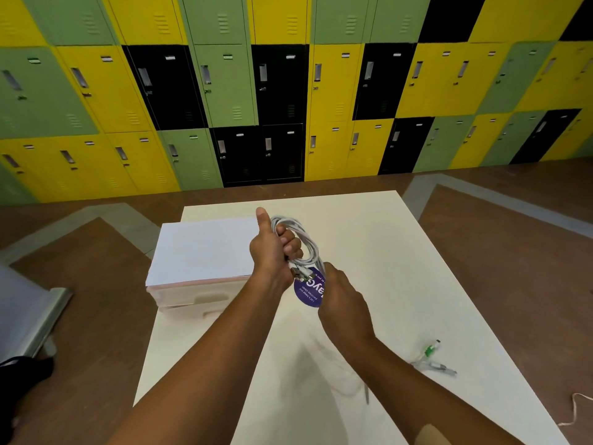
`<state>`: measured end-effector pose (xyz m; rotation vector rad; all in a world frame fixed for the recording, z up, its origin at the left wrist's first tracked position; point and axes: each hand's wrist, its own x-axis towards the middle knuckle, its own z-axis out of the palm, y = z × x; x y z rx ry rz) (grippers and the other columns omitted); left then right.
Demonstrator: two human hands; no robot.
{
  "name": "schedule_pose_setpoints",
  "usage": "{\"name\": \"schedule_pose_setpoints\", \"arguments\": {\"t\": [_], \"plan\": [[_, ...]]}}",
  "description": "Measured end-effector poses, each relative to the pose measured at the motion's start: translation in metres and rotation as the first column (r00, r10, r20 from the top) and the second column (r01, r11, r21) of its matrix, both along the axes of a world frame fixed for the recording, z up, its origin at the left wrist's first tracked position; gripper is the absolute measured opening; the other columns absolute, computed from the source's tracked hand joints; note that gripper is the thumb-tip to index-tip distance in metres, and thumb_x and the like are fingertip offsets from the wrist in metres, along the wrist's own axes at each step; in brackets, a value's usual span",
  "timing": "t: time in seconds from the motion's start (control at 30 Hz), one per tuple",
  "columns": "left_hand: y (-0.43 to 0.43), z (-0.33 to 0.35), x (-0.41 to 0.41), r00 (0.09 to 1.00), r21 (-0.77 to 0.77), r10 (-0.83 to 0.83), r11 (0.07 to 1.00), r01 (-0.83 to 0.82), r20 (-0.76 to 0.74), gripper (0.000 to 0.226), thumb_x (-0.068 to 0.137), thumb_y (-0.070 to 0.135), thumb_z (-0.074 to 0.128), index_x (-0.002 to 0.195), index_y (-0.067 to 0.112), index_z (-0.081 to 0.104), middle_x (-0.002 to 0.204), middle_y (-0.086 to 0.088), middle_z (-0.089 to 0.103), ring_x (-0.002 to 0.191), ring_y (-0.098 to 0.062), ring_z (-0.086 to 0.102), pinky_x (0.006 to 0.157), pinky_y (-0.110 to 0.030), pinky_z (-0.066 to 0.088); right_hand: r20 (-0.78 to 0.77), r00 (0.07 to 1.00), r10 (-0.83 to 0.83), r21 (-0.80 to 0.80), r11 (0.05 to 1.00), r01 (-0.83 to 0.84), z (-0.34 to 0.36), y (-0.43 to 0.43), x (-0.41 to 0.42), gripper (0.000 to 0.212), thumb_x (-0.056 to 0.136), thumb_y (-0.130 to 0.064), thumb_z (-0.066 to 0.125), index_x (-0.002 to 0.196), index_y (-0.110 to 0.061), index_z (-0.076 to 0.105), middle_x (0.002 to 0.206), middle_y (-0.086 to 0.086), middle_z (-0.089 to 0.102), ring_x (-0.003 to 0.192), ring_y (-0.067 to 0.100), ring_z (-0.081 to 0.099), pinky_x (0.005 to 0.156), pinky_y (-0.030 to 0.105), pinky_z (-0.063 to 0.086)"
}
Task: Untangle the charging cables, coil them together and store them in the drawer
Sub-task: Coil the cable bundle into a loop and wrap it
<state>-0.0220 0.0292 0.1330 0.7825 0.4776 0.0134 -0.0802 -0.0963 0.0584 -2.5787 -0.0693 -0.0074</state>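
coil held in your left hand above the bench

your left hand (272, 252) is clamped round a coil of white charging cables (305, 242), fingers curled through the loops and thumb pointing up toward twelve o'clock. the coil is held off the bench (401, 252), above its middle, with the plug ends (300, 273) bunched at the coil's six o'clock. your right hand (343, 303) reaches in from five o'clock and meets the coil's lower edge. only its back shows, so you cannot tell whether its fingers are closed on the cable. beneath it a round purple sticker (308, 292) shows, partly covered. at nine o'clock from the coil a white drawer unit (205, 248) stands on the bench, its drawer fronts (195, 297) facing you. at four o'clock, well apart from your hands, loose cable ends (431, 348) with a green plug lie on the bench. green, yellow and black lockers (224, 91) fill the wall at twelve o'clock.
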Motion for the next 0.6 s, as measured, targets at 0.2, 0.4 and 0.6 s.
{"name": "schedule_pose_setpoints", "arguments": {"t": [0.2,0.4,0.6], "plan": [[-0.015,-0.009,-0.002,0.995,0.111,0.097,0.989,-0.097,0.008,0.057,0.096,0.064,0.037,0.066,0.016,0.045,0.049,0.004,0.039,0.042,-0.011,0.035,0.044,-0.020,0.030,-0.014,0.997,0.077,-0.218,0.973,-0.078,0.013,0.001,-0.005,0.043,0.098,-0.017,0.047,0.138,-0.028,0.036,0.117,-0.001,0.063,0.097,0.025,0.064,0.076,0.033,0.050],[-0.015,-0.016,-0.002,0.997,0.353,0.004,0.935,-0.032,0.080,0.047,0.104,0.046,0.033,0.073,0.014,0.045,0.051,0.003,0.042,0.046,-0.013,0.036,0.046,-0.023,0.030,-0.112,0.972,0.208,-0.101,0.970,-0.220,0.017,0.001,-0.010,0.061,0.092,-0.008,0.059,0.146,-0.020,0.032,0.134,0.000,0.052,0.118,0.020,0.054,0.091,0.032,0.051],[-0.016,-0.026,-0.008,0.985,0.551,-0.103,0.835,0.012,0.135,0.045,0.106,0.044,0.032,0.071,0.015,0.041,0.054,0.004,0.040,0.047,-0.011,0.035,0.045,-0.023,0.031,-0.177,0.951,0.254,-0.184,0.941,-0.285,0.025,-0.005,-0.003,0.038,0.095,-0.010,0.056,0.132,-0.016,0.048,0.124,0.004,0.060,0.110,0.021,0.058,0.089,0.029,0.048]]}}
